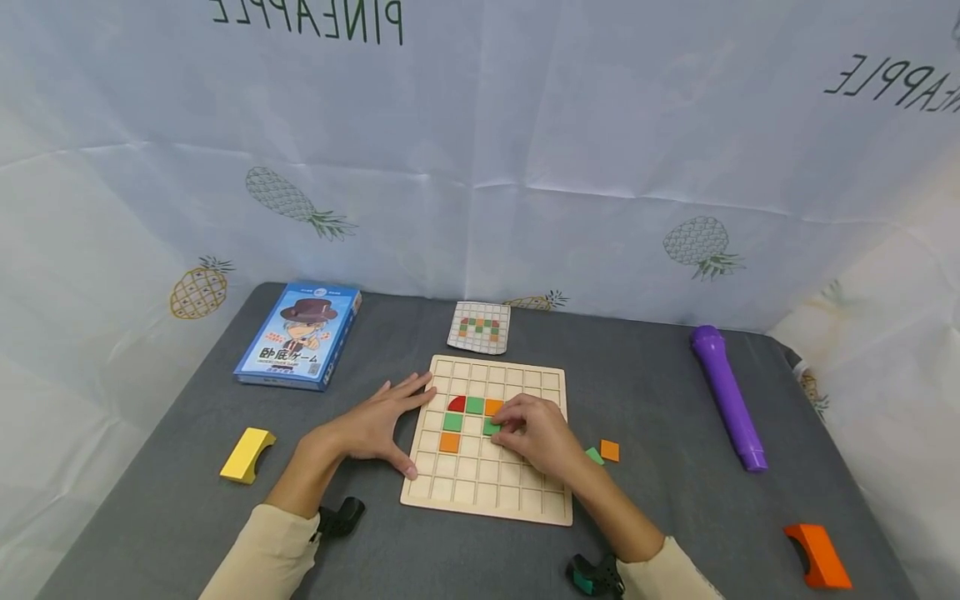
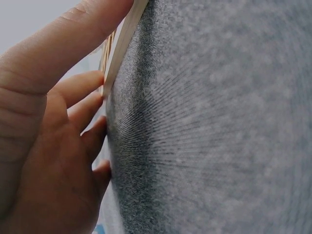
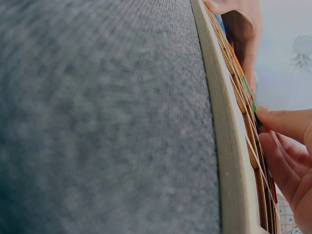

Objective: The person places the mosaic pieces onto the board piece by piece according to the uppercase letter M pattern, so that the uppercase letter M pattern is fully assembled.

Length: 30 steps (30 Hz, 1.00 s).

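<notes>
A wooden grid board [image 1: 465, 492] lies on the table, with a red quarter-round tile [image 1: 457, 404], green squares such as this green tile [image 1: 475, 405], and orange tiles like the orange tile [image 1: 449, 442] in its cells. My left hand [image 1: 371, 423] spreads its fingers along the board's left edge, thumb at the lower corner; the left wrist view shows the thumb [image 2: 63, 44] against the rim. Over the middle of the board, my right hand [image 1: 536, 433] pinches a green square tile [image 1: 491, 427] between thumb and forefinger, close to the grid. Its far side is hidden by the fingers.
Right of the board lie a loose orange square [image 1: 610, 450] and a green piece [image 1: 595, 456], partly behind the forearm. A pattern card [image 1: 478, 327] sits behind the board. Around are a blue game box [image 1: 300, 337], yellow arch block [image 1: 247, 455], purple microphone [image 1: 727, 396] and orange arch block [image 1: 819, 557].
</notes>
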Available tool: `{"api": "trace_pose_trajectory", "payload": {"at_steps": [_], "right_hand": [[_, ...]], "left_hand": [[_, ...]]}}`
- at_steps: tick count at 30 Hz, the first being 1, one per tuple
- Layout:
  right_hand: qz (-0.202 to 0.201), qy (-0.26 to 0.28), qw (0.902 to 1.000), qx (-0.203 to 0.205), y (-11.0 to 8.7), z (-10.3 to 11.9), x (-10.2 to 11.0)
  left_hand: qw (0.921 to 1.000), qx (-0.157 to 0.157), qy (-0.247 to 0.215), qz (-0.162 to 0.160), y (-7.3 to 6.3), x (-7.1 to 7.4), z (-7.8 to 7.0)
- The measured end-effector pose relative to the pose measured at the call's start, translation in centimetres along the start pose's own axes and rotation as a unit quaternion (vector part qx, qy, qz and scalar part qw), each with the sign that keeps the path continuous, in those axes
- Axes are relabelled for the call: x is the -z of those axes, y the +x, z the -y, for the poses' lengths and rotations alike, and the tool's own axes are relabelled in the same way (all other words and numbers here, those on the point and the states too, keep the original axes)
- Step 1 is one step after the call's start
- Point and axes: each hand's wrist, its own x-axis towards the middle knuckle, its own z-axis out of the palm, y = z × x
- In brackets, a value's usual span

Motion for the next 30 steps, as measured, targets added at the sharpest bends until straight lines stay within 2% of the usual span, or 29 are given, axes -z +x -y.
{"api": "trace_pose_trajectory", "payload": {"at_steps": [30], "right_hand": [[0.011,0.001,0.9998,-0.019,0.03,-0.04,-0.20]], "left_hand": [[0.9999,0.009,-0.005,0.002,0.02,0.03,-0.20]]}}
